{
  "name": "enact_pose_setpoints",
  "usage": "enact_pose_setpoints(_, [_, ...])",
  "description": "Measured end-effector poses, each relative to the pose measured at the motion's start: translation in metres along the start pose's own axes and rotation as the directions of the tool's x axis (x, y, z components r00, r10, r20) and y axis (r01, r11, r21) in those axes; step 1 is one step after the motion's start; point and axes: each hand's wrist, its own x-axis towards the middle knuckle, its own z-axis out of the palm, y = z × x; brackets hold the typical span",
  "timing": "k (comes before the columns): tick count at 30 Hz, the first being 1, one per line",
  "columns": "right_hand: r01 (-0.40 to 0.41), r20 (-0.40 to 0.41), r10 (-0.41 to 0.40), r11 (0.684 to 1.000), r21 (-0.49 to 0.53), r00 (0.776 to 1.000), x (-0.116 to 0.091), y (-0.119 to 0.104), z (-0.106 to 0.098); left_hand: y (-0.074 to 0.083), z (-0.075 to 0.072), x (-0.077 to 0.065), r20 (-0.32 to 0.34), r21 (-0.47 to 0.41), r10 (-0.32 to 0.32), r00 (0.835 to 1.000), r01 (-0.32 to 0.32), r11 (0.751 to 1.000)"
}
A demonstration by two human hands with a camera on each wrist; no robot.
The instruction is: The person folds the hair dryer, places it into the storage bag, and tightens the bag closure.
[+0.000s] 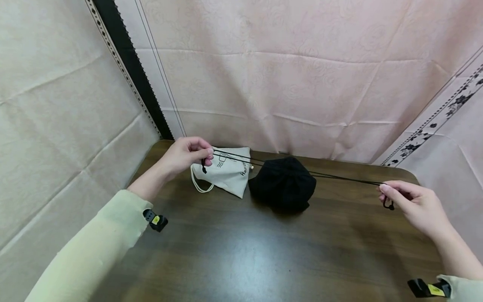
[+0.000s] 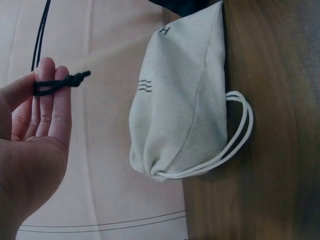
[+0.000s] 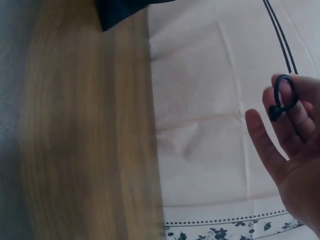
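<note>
A black drawstring bag (image 1: 283,184) sits bunched on the table, its mouth gathered at the top. Thin black cords (image 1: 345,178) stretch taut from it to both sides. At the left, my left hand (image 1: 188,153) pinches one knotted cord end between thumb and fingers; the knot (image 2: 75,79) sticks out past the fingertips. My right hand (image 1: 415,203) pinches the opposite cord end far to the right, with its loop and knot (image 3: 276,111) hanging below the fingers. Behind my left hand lies a white drawstring bag (image 1: 228,176) with dark print, its white cord (image 2: 245,125) looped on the table.
The brown wooden table (image 1: 241,260) has rounded back corners. Pale pink patterned cloth (image 1: 283,84) hangs right behind its back edge, and more pale cloth (image 1: 64,126) stands along the left side. Black wrist devices (image 1: 155,220) sit at both cuffs.
</note>
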Motion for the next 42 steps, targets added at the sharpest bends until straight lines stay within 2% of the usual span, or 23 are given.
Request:
enact_pose_setpoints(7, [-0.054,0.053,0.048,0.993,0.105,0.997,0.001,0.005,0.009,-0.006,0.011,-0.002,0.057,-0.063,-0.038,0.998,0.042,0.997])
enact_pose_setpoints(15, [-0.058,0.108,0.044,0.990,0.127,0.993,0.002,0.002,0.022,-0.015,0.027,-0.003,0.121,-0.052,-0.065,0.991,0.072,0.996])
enact_pose_setpoints(19, [-0.050,0.139,0.030,0.988,0.143,0.990,0.002,0.003,0.034,-0.023,0.036,-0.005,0.145,-0.066,-0.096,0.985,0.106,0.992])
enact_pose_setpoints(21, [-0.041,0.154,0.019,0.989,0.144,0.988,0.001,0.004,0.040,-0.027,0.040,-0.005,0.145,-0.087,-0.107,0.984,0.120,0.989])
enact_pose_setpoints(25, [-0.042,0.182,0.019,0.992,0.122,0.983,-0.001,0.007,0.051,-0.031,0.047,-0.005,0.146,-0.120,-0.089,0.985,0.107,0.987])
enact_pose_setpoints(31, [-0.072,0.241,0.039,0.989,0.131,0.970,-0.006,0.008,0.066,-0.037,0.056,-0.011,0.158,-0.090,-0.107,0.982,0.122,0.988])
enact_pose_setpoints(37, [-0.087,0.279,0.036,0.981,0.175,0.960,-0.008,0.008,0.075,-0.045,0.064,-0.017,0.175,-0.123,-0.114,0.978,0.137,0.983])
enact_pose_setpoints(42, [-0.095,0.313,0.033,0.978,0.187,0.949,-0.013,0.010,0.080,-0.055,0.068,-0.023,0.165,-0.115,-0.110,0.980,0.129,0.985])
